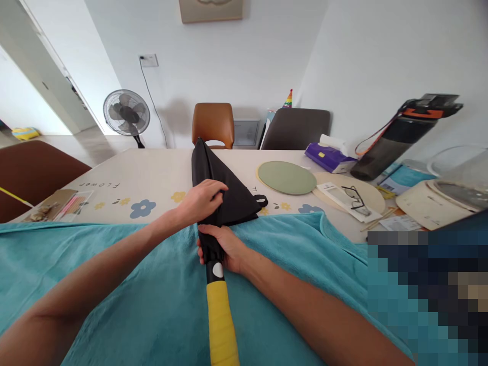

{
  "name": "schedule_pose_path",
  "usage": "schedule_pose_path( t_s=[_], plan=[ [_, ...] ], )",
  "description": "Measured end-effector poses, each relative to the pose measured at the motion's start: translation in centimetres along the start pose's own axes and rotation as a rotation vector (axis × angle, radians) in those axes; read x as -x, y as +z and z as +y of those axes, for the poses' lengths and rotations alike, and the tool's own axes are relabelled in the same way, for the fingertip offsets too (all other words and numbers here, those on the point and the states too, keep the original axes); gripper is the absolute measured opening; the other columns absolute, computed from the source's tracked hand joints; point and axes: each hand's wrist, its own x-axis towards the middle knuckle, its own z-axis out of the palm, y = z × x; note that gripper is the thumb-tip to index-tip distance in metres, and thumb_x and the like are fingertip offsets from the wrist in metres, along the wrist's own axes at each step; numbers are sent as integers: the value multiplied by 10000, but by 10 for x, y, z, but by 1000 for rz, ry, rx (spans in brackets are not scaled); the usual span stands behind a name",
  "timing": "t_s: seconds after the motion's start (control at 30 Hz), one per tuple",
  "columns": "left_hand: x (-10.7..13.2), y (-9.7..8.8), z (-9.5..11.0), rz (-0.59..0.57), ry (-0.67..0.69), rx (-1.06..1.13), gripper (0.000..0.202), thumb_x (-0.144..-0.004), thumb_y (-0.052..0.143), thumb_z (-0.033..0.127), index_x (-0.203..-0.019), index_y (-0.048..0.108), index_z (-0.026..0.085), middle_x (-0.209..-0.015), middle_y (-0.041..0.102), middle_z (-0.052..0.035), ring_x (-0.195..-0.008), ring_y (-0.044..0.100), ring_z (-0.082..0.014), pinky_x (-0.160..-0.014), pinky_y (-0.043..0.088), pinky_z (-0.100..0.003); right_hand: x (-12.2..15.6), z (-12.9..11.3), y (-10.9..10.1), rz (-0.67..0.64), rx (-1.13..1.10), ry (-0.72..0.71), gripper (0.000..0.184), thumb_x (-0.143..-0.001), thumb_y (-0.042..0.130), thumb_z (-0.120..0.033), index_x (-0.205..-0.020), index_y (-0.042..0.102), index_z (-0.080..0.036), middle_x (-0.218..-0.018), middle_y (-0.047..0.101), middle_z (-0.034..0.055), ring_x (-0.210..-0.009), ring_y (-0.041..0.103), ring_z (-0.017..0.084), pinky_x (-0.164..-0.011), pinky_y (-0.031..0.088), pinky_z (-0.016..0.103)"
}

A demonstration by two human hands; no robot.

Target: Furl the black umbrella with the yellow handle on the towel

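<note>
A black folded umbrella [229, 193] lies pointing away from me, its canopy loosely collapsed with a flap spread to the right. A small black loop strap [261, 200] sticks out at that flap's edge. My left hand [202, 201] rests on the canopy with its fingers curled onto the fabric. Lower down, my right hand [224, 246] wraps round the gathered cloth just above the handle. The yellow-wrapped handle [221, 320] runs toward me, with a white oval button [217, 270] on the black collar above it.
A teal cloth [145, 284] covers the near side of the table. To the right are a green round placemat [286, 177], purple tissue pack [330, 155], dark bottle [396, 142], glasses [356, 201] and white kettle [442, 201]. Chairs [212, 123] and a fan [127, 113] stand beyond.
</note>
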Motion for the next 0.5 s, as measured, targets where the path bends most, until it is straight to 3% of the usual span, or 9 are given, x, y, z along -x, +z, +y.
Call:
schedule_pose_path(
  t_s=[0.17,0.27,0.37,0.5],
  plan=[
    [-50,41,29,-414,384,-101,469,-737,363,45,-1125,563,215,-1201,571,-5,-1057,487,-168,-903,404,-294,3,-1,1,5,5,0,141,-770,578,-252,-720,523,-132,-569,571,11,-465,561,142,-410,495,283],
    [-67,59,36,-560,424,-215,424,-699,383,26,-998,624,206,-1031,636,-44,-956,512,-197,-777,440,-298,3,-1,2,4,15,-17,133,-771,572,-246,-713,525,-137,-574,576,7,-469,562,139,-410,497,279],
    [-70,62,37,-518,356,-247,325,-714,392,63,-863,647,200,-906,640,-58,-923,525,-203,-677,438,-279,3,-1,1,-1,16,-18,143,-769,573,-247,-696,523,-135,-579,577,10,-475,565,141,-410,498,279],
    [-62,32,29,-238,238,-150,245,-720,389,112,-802,607,189,-896,621,-37,-860,549,-178,-644,429,-264,2,-1,1,11,-1,-6,141,-768,577,-240,-710,506,-133,-574,576,17,-468,568,149,-412,499,293]
  ],
)
